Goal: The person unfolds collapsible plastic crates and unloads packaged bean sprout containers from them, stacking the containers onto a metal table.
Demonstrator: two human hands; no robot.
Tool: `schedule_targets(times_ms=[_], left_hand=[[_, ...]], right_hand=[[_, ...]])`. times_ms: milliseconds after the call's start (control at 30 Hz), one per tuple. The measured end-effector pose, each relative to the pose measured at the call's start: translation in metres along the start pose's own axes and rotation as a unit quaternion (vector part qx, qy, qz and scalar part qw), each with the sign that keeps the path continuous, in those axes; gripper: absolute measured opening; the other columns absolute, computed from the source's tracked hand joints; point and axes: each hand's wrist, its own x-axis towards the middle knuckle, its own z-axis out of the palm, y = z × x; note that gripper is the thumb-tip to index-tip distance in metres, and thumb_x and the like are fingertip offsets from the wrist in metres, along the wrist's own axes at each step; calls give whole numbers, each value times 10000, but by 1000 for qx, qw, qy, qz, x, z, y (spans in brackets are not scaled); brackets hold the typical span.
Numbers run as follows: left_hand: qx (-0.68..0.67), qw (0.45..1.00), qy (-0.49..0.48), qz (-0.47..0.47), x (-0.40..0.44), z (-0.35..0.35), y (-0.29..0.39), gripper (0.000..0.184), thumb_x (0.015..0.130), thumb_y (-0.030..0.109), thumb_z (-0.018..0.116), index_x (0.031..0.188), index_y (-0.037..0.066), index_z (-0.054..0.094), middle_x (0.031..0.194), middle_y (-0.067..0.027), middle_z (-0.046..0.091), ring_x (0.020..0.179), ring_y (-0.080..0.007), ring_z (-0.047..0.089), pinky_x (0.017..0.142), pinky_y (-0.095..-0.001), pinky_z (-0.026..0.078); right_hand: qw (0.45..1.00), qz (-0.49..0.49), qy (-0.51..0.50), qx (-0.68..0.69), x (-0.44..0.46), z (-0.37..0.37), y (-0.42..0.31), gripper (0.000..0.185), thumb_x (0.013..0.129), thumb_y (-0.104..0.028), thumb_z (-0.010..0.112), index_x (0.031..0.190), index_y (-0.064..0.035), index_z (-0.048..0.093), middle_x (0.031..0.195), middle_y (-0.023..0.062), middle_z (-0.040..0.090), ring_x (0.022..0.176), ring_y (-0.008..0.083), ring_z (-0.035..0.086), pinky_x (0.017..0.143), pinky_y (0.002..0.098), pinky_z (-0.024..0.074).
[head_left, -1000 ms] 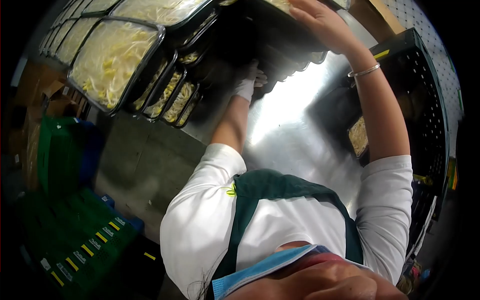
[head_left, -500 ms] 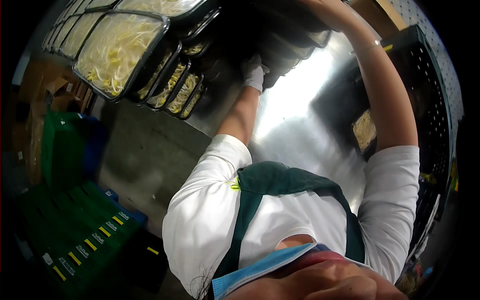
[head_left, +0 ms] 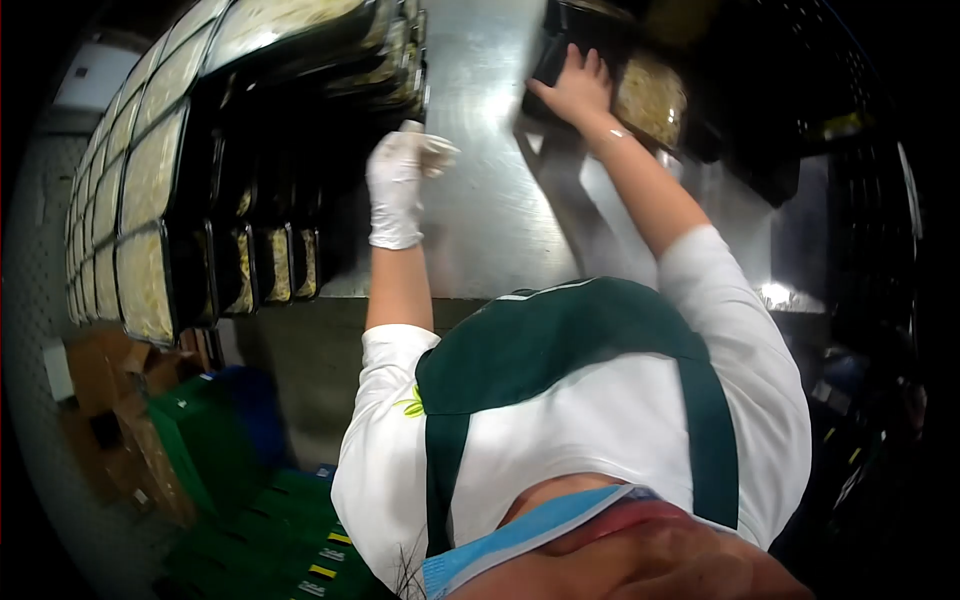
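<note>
My left hand [head_left: 397,190], in a white glove, hovers over the steel table beside stacks of film-covered black trays of bean sprouts [head_left: 148,270]. Its fingers are loosely bent and apart, with nothing seen in them. My bare right hand [head_left: 582,92] reaches forward with fingers spread over a dark container. It appears to rest there, though contact is hard to make out in the shadow. Just right of it lies a tray of bean sprouts [head_left: 650,100] under clear film.
The shiny steel table [head_left: 480,200] runs between both sides. Dark perforated crates [head_left: 850,60] stand at the right. Down at the left are cardboard boxes [head_left: 100,370], a green crate [head_left: 215,440] and more green crates with yellow marks.
The view has swung. My left hand has come away from dark stacked trays at the back and hangs beside the left stacks. My right hand has come into full view, fingers spread.
</note>
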Motion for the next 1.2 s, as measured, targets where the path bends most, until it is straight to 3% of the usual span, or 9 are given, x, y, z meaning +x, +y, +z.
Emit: schedule_targets(times_ms=[133, 333, 467, 600, 733, 867, 1033, 1133, 1200], left_hand=[[19, 980, -99, -172, -28, 66, -42, 276, 852, 252, 495, 694, 33, 551, 641, -72, 616, 518, -101, 573, 446, -179, 409], [25, 959, -116, -257, -75, 70, -67, 372, 861, 358, 456, 816, 5, 565, 794, -112, 623, 611, -153, 598, 515, -209, 447], [-137, 922, -115, -344, -117, 81, -81, 570, 813, 515, 450, 986, -23, 528, 865, -127, 602, 649, -238, 599, 529, -277, 469], [-66, 953, -38, -295, -128, 101, -81, 415, 831, 350, 485, 889, -58, 536, 675, -145, 601, 529, -213, 592, 459, -257, 457], [-126, 967, 70, -209, -125, 104, -91, 285, 820, 236, 509, 813, -46, 549, 659, -136, 604, 534, -206, 602, 457, -251, 461], [-98, 954, 45, -279, -127, 95, -76, 289, 826, 243, 519, 807, -37, 586, 661, -125, 621, 538, -165, 592, 463, -233, 453], [-78, 951, -227, -197, -141, 62, -49, 477, 799, 453, 506, 709, -2, 621, 731, -128, 639, 561, -128, 577, 504, -216, 440], [-201, 953, 74, -213, -142, 78, -47, 378, 821, 344, 508, 791, -20, 605, 690, -120, 619, 530, -144, 569, 483, -238, 447], [-173, 962, 75, -196, -141, 77, -38, 312, 832, 268, 502, 821, -30, 594, 647, -103, 608, 501, -141, 557, 465, -224, 433]], right_hand=[[997, 65, -32, -24, 8, 13, 0, 801, 702, -500, 552, 1293, -49, 255, 1365, 241, 125, 1272, 386, 67, 922, 536, 258], [978, -163, -43, 124, -97, -37, 44, 642, 665, -282, 573, 1224, -51, 359, 1314, 176, 277, 1229, 314, 253, 944, 413, 309], [587, 72, -308, 745, -124, -33, 96, 381, 756, -216, 505, 1084, -24, 491, 1081, 101, 514, 1030, 157, 446, 893, 292, 344], [520, 338, -295, 727, -85, -32, 153, 270, 843, -283, 468, 916, -34, 543, 758, 67, 584, 694, 154, 569, 470, 229, 389], [553, 345, -65, 756, -57, -18, 189, 176, 840, -175, 485, 918, -19, 500, 734, 109, 577, 636, 166, 571, 431, 209, 357], [453, 208, -203, 843, -113, -88, 209, 118, 819, -108, 489, 878, -6, 489, 724, 94, 570, 499, 135, 507, 396, 216, 315], [660, 197, -298, 661, -168, -115, 127, 189, 792, -162, 565, 802, 11, 490, 671, 81, 559, 471, 119, 505, 422, 196, 342], [709, 25, -491, 505, -152, -111, 95, 288, 786, -269, 602, 740, 6, 534, 649, 66, 582, 531, 122, 558, 464, 214, 376], [823, -74, -371, 424, -120, -101, 96, 299, 785, -285, 600, 768, 12, 564, 643, 59, 588, 551, 115, 561, 508, 218, 407]])
